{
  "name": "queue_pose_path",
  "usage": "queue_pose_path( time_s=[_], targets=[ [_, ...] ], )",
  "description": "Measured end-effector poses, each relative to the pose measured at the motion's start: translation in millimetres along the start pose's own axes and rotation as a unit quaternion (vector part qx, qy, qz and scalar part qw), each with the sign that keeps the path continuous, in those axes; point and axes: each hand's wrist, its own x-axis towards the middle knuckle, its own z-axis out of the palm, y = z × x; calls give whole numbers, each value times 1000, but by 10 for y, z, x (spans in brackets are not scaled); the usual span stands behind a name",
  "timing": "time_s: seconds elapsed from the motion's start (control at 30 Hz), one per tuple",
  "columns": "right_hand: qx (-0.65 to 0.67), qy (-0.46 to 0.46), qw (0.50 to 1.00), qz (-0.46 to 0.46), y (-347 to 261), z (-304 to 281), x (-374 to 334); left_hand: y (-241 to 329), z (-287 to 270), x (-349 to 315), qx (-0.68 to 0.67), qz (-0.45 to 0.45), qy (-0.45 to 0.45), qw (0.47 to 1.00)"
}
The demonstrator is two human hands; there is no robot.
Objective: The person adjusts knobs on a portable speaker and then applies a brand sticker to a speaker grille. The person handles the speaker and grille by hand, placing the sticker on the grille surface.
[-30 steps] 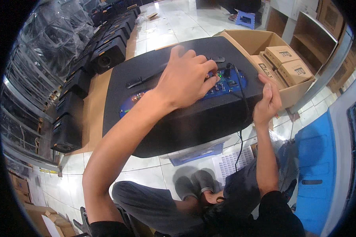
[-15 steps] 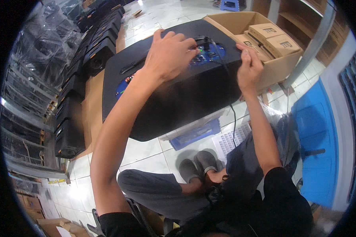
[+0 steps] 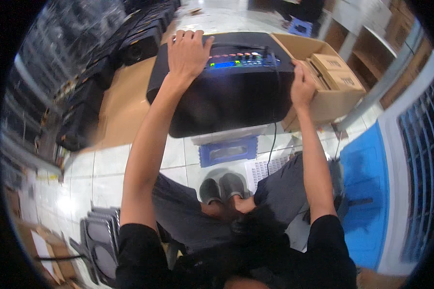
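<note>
A large black speaker cabinet (image 3: 226,96) lies in front of me on a blue plastic stool (image 3: 228,150). Its top carries a blue control panel (image 3: 241,60) with lit knobs. My left hand (image 3: 188,50) lies flat over the far left top edge of the cabinet, fingers curled over the back. My right hand (image 3: 301,86) grips the right end of the cabinet, next to an open cardboard box (image 3: 318,103). A black cable (image 3: 271,144) hangs down from the cabinet's underside.
The cardboard box at the right holds small brown cartons (image 3: 337,72). Black speakers (image 3: 135,38) stand in rows at the left beside a brown cardboard sheet (image 3: 123,106). A blue mat (image 3: 361,188) lies on the tiled floor at right. Grey frames (image 3: 99,241) lean at lower left.
My left hand has slid from the control panel to the far left top edge. The right hand went from the panel's corner to the cabinet's right end. The cabinet has swung round.
</note>
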Motion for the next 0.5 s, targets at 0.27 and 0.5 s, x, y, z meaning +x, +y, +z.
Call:
queue_pose_path(
  time_s=[0.27,0.5],
  targets=[
    [-16,-32,999,-8,139,-10,13,-403,-490,-700,-36,-263,-61,962],
    [-14,-6,1000,-27,147,33,11,-504,-475,-1120,-286,-314,72,903]
  ],
)
